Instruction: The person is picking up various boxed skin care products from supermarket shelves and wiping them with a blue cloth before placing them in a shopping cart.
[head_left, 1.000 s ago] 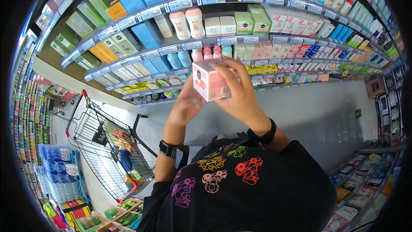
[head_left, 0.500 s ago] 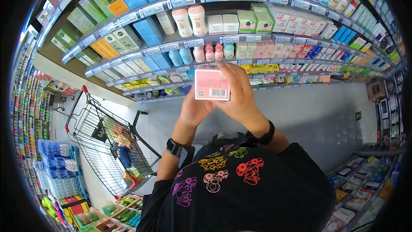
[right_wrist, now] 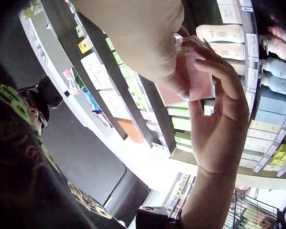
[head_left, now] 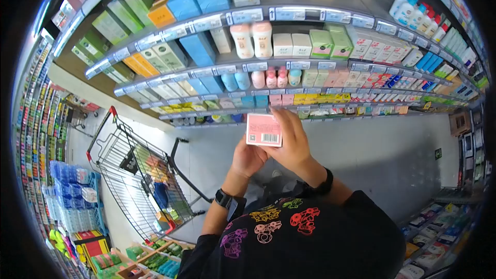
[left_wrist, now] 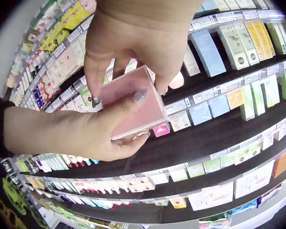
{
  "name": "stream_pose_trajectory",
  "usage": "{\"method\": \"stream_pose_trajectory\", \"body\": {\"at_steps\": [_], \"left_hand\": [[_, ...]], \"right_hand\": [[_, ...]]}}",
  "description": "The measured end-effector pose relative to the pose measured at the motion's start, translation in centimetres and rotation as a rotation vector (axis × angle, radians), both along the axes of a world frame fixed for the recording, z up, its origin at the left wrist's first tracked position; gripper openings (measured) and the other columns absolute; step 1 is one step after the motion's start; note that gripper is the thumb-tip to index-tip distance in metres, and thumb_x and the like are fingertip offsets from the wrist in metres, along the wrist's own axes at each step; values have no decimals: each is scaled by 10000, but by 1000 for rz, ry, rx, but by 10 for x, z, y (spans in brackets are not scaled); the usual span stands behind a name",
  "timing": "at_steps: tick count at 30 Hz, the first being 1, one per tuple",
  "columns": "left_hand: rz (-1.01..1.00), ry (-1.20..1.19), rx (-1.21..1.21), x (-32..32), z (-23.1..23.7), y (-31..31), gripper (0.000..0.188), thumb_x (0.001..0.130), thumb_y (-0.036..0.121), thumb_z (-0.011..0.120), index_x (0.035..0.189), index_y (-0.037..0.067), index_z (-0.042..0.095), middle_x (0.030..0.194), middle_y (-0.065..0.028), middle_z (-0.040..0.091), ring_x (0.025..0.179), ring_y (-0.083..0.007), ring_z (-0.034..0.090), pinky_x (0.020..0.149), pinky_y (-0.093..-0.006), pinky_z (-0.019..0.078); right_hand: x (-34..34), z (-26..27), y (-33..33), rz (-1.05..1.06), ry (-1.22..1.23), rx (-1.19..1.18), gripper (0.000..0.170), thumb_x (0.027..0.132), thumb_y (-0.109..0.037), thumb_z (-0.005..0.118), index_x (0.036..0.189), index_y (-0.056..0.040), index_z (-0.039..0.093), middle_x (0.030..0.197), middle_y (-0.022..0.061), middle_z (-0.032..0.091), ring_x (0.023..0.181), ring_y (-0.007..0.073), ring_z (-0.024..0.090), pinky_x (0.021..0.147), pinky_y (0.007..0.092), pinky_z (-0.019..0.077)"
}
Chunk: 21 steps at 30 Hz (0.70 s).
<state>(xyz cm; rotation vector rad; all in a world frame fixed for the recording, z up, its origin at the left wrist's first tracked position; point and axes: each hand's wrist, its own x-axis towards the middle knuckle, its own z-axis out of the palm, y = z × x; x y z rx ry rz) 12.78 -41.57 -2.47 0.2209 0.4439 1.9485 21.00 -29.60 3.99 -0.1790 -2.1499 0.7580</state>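
A pink and white box (head_left: 264,130) is held between both hands, its barcode face turned up towards the head camera. My left hand (head_left: 249,157) grips it from below and the left, partly hidden behind it. From the right, my right hand (head_left: 293,142) holds it with fingers along its far and right sides. In the left wrist view, the left hand (left_wrist: 138,38) reaches down to the box (left_wrist: 133,107), while the right hand (left_wrist: 105,129) lays its thumb across the pink face. The right wrist view has the left hand (right_wrist: 219,119) curled around the box (right_wrist: 200,86).
Shelves (head_left: 310,15) of boxes and bottles curve across the front. A wire shopping cart (head_left: 139,175) with goods inside stands at the left, near stacked bottled water (head_left: 72,196). Grey floor (head_left: 372,150) lies to the right, with a low display (head_left: 429,232) at lower right.
The box has turned from showing a printed side and the barcode face to showing mainly the barcode face. Box, hands and shelves now appear lower and further right in the head view.
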Motion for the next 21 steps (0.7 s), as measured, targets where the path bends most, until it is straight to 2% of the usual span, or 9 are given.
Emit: {"method": "stream_pose_trajectory", "body": {"at_steps": [2,5,9,15,18,21], "left_hand": [[22,-2,-8,-8,-2,-6,516,933,346,389,1352,44,400,1345,-137,480,1220,-274,483,1037,-427,364],[-40,-162,153,-19,2,-11,516,930,334,378,1355,43,396,1351,-138,473,1225,-271,478,1040,-432,360],[-45,-194,163,-36,3,-17,518,933,343,370,1355,44,399,1351,-126,476,1228,-271,474,1038,-423,358],[-83,-87,183,-81,25,-29,537,938,387,375,1346,41,411,1349,-126,480,1227,-272,476,1033,-416,358],[-64,13,137,-108,30,-44,545,941,405,374,1343,40,412,1335,-130,492,1209,-273,493,1023,-415,376],[0,149,-12,-130,31,-57,554,940,420,374,1341,39,413,1314,-132,510,1186,-275,514,1007,-414,400]], "right_hand": [[-12,3,-6,-2,30,30,785,604,-194,831,1290,-56,474,1144,167,524,1050,334,541,874,392,475],[-27,2,-11,28,52,34,788,591,-189,834,1283,-49,485,1128,159,531,1030,326,550,849,388,485],[-45,4,-18,12,43,40,793,587,-182,834,1286,-47,485,1121,155,532,1021,317,555,844,385,482],[-81,31,-35,21,73,74,791,589,-169,831,1289,-48,484,1117,151,532,997,313,559,839,380,478],[-99,39,-50,21,87,84,784,588,-152,825,1287,-50,485,1115,149,529,994,318,555,833,385,479],[-112,43,-63,27,39,108,749,581,-128,817,1257,-58,502,1107,143,526,996,319,551,827,387,482]]}}
